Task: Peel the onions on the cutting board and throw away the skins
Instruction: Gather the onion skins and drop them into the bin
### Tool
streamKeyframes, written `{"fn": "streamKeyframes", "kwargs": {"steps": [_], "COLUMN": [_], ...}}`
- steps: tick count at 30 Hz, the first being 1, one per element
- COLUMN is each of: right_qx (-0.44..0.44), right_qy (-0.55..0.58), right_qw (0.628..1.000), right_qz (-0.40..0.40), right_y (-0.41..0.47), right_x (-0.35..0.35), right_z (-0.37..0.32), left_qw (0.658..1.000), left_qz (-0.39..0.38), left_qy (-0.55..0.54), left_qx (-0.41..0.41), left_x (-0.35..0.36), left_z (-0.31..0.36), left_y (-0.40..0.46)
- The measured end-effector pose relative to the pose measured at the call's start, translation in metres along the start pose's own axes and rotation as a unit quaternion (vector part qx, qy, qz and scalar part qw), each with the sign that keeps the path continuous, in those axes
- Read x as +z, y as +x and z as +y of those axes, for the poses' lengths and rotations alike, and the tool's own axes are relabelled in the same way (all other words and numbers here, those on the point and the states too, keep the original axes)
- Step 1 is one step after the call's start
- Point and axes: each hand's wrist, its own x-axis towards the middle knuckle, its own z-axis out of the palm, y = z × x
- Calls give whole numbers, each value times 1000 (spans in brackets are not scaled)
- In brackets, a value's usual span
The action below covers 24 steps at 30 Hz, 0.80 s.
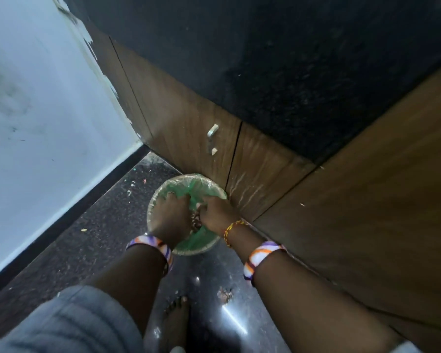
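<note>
We see wooden cabinets (189, 118) beside a dark floor (92, 225), where a green-lined bin (163, 192) stands. Both hands hang over it — left hand (169, 217) and right hand (215, 214) — fingers curled around onion skins (196, 222) between them.
</note>
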Motion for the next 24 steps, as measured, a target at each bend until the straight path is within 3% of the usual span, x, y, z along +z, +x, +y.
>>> {"fn": "streamKeyframes", "kwargs": {"steps": [3, 7, 10, 16, 19, 24], "right_qx": [-16, -45, -31, 58, 117, 221], "right_qy": [-60, -133, -235, -276, -264, -180], "right_qw": [998, 988, 971, 947, 944, 949], "right_qz": [-21, 59, -11, -153, -160, -134], "right_y": [-39, -101, -145, -238, -296, -381], "right_x": [-29, -71, -98, -162, -212, -284], "right_z": [-9, -10, -3, 33, 51, 95], "left_qw": [997, 993, 987, 936, 912, 878], "left_qz": [-75, 3, 6, -150, -191, -296], "left_qy": [-14, -47, 10, 116, 163, 151], "left_qx": [24, 104, 162, 295, 324, 344], "left_x": [-17, -47, -66, -87, -102, -125], "left_z": [12, 37, 77, 178, 240, 338], "left_y": [-24, -68, -113, -187, -220, -283]}}
